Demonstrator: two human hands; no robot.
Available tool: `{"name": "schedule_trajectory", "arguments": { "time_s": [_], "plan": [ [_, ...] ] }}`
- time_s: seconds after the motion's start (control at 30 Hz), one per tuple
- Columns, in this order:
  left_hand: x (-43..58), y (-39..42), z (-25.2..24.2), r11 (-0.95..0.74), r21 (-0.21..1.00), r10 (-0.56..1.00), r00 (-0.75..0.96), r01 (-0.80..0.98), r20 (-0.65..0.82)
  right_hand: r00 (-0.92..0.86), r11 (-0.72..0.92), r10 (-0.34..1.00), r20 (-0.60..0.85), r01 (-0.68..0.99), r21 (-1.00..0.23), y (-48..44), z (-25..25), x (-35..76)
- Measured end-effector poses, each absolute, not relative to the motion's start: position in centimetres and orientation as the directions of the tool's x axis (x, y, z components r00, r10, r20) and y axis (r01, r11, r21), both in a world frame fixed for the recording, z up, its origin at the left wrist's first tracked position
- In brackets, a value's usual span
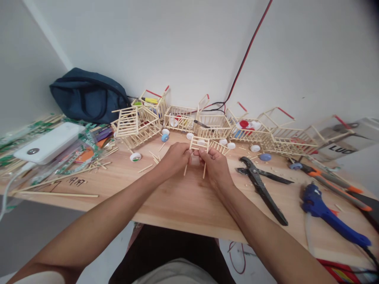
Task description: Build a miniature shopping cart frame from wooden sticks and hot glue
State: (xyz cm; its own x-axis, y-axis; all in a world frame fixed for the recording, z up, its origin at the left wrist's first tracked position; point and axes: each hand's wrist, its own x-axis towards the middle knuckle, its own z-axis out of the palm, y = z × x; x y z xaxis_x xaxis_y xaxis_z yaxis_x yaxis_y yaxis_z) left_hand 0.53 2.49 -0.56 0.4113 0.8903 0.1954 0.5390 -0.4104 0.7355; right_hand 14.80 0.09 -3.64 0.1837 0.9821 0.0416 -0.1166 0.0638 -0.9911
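Note:
Between my hands is a small ladder-like frame of thin wooden sticks (199, 142), with two long sticks pointing down toward me and short crosspieces at the far end. My left hand (178, 156) is closed on its left side. On the right side, my right hand (215, 163) pinches it with thumb and fingers. Just behind the frame stand several miniature stick carts (216, 125) with red handles and bottle-cap wheels. A slatted stick panel (218, 147) lies right behind my right hand, partly hidden by it.
At the right lie black-handled cutters (263, 189), orange-grey pliers (337, 185) and a blue glue gun (331, 215). A white power bank (49, 142) rests on bagged sticks at the left. Behind it is a dark blue bag (89, 94). Stick offcuts (154, 157) litter the wooden table (166, 201).

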Motion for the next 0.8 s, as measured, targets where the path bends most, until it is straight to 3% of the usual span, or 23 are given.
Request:
{"name": "schedule_trajectory", "arguments": {
  "time_s": [0.8],
  "plan": [
    [0.44,2.68,-0.76,-0.392,0.758,0.896,0.401,0.521,0.188,0.18,0.072,0.982,0.048,-0.13,-0.989,0.13,-3.83,15.04]
  ]
}}
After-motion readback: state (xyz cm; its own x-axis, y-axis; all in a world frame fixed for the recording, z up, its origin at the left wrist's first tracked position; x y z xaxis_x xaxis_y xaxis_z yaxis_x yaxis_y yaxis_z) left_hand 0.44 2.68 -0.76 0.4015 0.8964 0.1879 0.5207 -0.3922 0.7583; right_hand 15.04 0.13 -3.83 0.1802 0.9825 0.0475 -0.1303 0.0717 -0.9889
